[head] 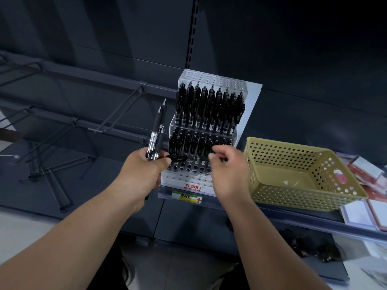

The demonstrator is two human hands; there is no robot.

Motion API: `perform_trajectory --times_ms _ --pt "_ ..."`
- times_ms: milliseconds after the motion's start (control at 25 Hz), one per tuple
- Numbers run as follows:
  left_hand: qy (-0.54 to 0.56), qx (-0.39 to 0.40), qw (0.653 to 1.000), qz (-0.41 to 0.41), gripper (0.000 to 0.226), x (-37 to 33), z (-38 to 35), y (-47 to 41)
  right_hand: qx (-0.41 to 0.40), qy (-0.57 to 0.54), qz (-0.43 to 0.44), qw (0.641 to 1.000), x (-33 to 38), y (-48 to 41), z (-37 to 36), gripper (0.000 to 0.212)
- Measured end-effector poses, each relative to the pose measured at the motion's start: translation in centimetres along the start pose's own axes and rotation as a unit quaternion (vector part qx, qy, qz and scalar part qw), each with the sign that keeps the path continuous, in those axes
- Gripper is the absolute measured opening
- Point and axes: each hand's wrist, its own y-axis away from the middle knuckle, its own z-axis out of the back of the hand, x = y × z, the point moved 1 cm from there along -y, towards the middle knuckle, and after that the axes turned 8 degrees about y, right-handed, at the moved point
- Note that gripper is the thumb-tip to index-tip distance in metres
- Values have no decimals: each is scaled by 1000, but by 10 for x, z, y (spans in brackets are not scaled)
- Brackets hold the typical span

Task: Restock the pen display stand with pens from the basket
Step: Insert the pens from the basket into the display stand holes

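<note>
A clear tiered pen display stand (193, 181) marked TOME stands on the shelf. Its upper and middle rows hold several black pens (209, 105); the front row shows open holes. My left hand (144, 170) grips a few black pens (156, 135) that point upward, left of the stand. My right hand (228, 170) pinches one black pen (184, 158) that lies sideways across the stand's front row, between both hands. To the right of the stand sits the yellow perforated basket (301, 197), in which I see no pens.
The stand and basket rest on a dark shelf edge (293, 214) with a price label (187, 197). Metal hooks (117, 114) jut out at the left. Red and white packets (374, 185) lie right of the basket. Dark back panels rise behind.
</note>
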Motion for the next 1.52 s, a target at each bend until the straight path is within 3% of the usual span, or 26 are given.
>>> perform_trajectory --times_ms 160,320,520,640,720,1080,1520 --pt "-23 17 999 -20 8 -1 -5 4 154 91 165 970 12 3 -18 31" --pt "-31 37 998 -28 4 -3 -6 6 207 117 182 954 10 4 -28 29" --pt "16 16 1000 9 24 -3 2 -3 131 9 56 990 9 -14 -23 26" --pt "45 0 998 40 41 -2 6 -10 108 -46 42 992 15 -22 -19 18" --pt "58 -3 997 54 46 -1 8 -13 92 -59 50 993 19 -24 -20 26" --pt "70 7 995 65 43 3 14 -22 73 -33 52 995 14 -32 -46 36" --pt "69 42 995 67 35 8 14 -24 66 58 66 994 2 -31 -63 18"
